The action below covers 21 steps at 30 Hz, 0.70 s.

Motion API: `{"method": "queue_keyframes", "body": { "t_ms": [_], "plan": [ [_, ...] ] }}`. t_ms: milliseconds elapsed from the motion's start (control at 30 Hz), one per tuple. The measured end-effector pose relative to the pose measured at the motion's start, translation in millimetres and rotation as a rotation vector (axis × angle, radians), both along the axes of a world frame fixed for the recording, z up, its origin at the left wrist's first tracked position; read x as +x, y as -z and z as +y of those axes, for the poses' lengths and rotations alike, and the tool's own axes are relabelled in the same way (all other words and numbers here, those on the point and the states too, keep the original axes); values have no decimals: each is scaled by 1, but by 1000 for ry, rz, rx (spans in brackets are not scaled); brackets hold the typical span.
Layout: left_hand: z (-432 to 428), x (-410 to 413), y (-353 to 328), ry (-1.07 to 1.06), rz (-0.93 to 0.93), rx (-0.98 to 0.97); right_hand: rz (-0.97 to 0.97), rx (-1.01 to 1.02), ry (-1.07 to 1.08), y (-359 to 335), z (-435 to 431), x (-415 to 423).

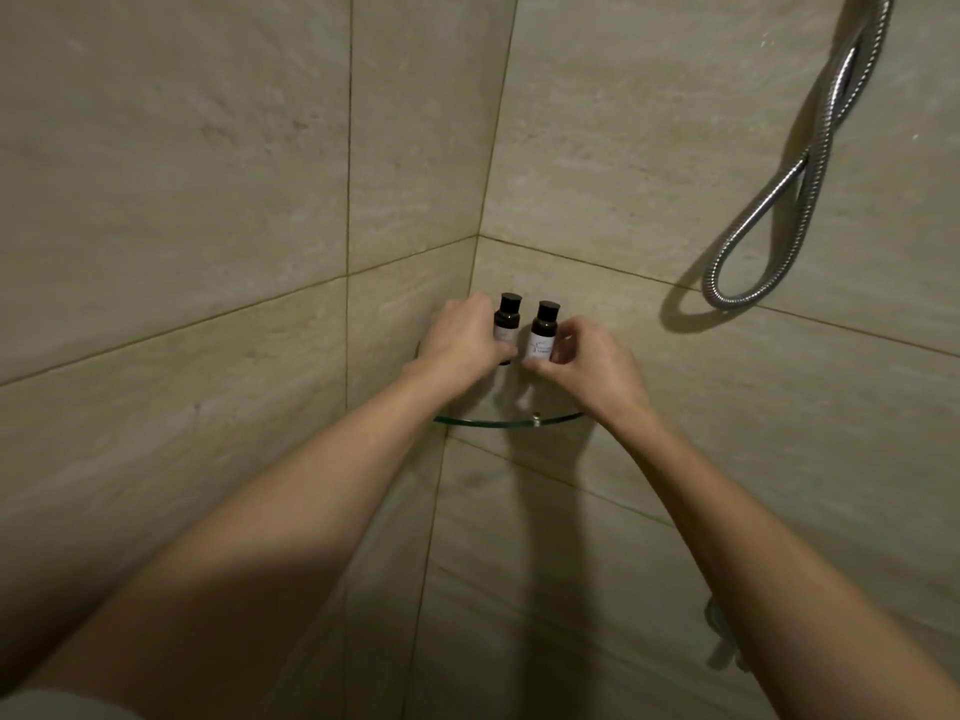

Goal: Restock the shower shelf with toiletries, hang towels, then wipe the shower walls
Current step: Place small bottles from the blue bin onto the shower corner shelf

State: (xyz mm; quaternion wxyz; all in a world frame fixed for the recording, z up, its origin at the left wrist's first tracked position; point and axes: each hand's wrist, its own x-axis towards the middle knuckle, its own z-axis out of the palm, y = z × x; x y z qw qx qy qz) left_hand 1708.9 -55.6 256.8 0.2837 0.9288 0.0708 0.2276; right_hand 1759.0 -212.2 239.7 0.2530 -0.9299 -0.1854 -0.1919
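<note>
A: Head view: gripping left bottle (506, 317) with left hand (460, 340), pinching right bottle (543, 332) with right hand (587, 361)?
B: Yep. Upright, side by side, over back of glass shelf (498, 422), bases hidden.

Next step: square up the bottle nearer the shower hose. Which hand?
Right, probably. The right hand pinches the right bottle by its labelled body; the left hand grips the left bottle beside the corner and would have to reach across.
</note>
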Motion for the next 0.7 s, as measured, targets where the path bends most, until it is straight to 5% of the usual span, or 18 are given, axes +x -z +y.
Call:
{"method": "queue_keyframes", "body": {
  "t_ms": [700],
  "plan": [
    [-1,23,5,-98,3,-67,71,-45,208,0,19,7]
  ]
}}
